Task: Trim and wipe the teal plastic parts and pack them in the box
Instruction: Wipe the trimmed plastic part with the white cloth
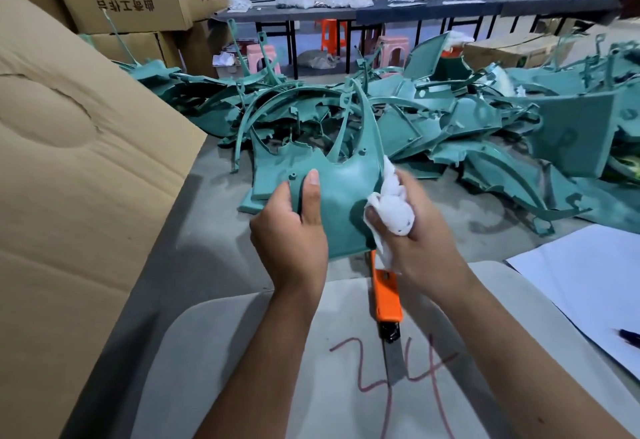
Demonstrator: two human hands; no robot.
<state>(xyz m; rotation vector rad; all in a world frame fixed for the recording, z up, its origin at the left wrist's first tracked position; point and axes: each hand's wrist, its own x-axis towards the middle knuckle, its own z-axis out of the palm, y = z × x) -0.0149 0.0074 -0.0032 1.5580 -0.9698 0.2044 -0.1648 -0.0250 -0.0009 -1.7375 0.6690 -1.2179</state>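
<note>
The teal part [341, 192] is held up above the counter [214, 230], between both hands. It is a thin moulded panel with a broad flat lower section and two narrow curved arms rising from it. Judged from its shape, it is light and fairly stiff across the flat section; the arms look springy and are the likelier place to bend or crack. The surface appears smooth and may slip under a loose hold.

The left hand [289, 230] forms the grip: the thumb lies on the near face, the fingers curl behind the left edge, closed on the part. Take hold on this flat section, not on the arms.

Right of the grip, the right hand [412, 230] clutches a white cloth [393, 204] and presses it against the right edge of the part.

Below the grip, an orange knife [386, 296] with its blade extended lies on a pale board [277, 369] marked in red. Keep the wrists clear of the blade.

Beyond the grip, a pile of teal parts [485, 126] covers the counter. Left of the grip stands a cardboard box [69, 196].
</note>
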